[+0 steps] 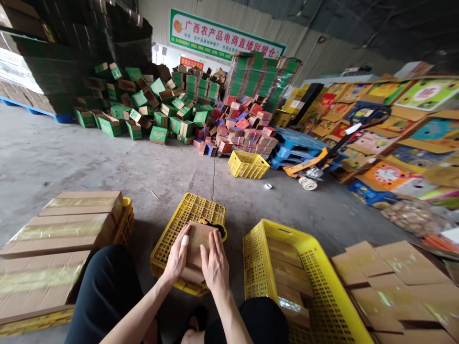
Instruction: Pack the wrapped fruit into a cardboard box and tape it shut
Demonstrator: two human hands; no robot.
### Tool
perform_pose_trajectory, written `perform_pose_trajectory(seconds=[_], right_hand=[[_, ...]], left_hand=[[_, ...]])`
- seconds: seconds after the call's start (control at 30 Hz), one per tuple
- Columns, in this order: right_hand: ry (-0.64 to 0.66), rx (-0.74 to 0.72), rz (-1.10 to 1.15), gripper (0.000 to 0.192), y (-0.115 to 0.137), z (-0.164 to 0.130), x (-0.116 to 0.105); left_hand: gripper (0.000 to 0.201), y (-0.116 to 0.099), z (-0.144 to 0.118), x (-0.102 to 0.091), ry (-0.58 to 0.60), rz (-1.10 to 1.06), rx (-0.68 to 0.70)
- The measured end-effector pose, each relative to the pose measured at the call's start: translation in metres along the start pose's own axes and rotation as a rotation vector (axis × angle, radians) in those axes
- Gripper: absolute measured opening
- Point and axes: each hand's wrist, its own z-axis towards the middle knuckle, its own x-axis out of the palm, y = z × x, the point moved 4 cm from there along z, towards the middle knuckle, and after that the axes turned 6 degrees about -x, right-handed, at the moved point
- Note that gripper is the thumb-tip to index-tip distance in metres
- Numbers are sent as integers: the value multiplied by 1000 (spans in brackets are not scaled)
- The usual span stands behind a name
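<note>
A small brown cardboard box (198, 237) lies on an upturned yellow plastic crate (190, 210) in front of my knees. My left hand (176, 257) holds its left side, fingers spread along the top. My right hand (216, 265) presses flat on its right side. A dark tape dispenser (217, 228) peeks out just behind the box on the crate.
A yellow crate (315, 277) with flat cardboard pieces stands at my right, with taped boxes (390, 282) beyond it. Taped boxes (60, 229) are stacked at my left. Farther off lie piles of green and red cartons (186, 114), another yellow crate (248, 164) and a pallet jack (322, 162).
</note>
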Motion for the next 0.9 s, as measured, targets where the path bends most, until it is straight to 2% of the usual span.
perform_pose_trajectory(seconds=[0.13,0.27,0.37,0.47,0.67,0.8,0.9], right_hand=[[-77,24,62,45,0,-8,8],[-114,42,133,43,-2,-14,10],[-130,68,186,44,-3,-19,11],[-137,148,227,48,-3,-26,12],[-144,293,259,51,-1,-38,16],[-148,274,237,48,-2,-40,11],[-147,248,229,46,-2,-41,7]], left_hand=[[62,-3,-1,-3,49,239,162],[59,-24,-11,6,248,589,414],[57,-36,-22,13,402,690,531],[62,-40,-29,14,489,723,616],[71,-35,-32,10,530,825,649],[87,-36,-34,11,551,838,646],[91,-34,-34,13,554,852,615]])
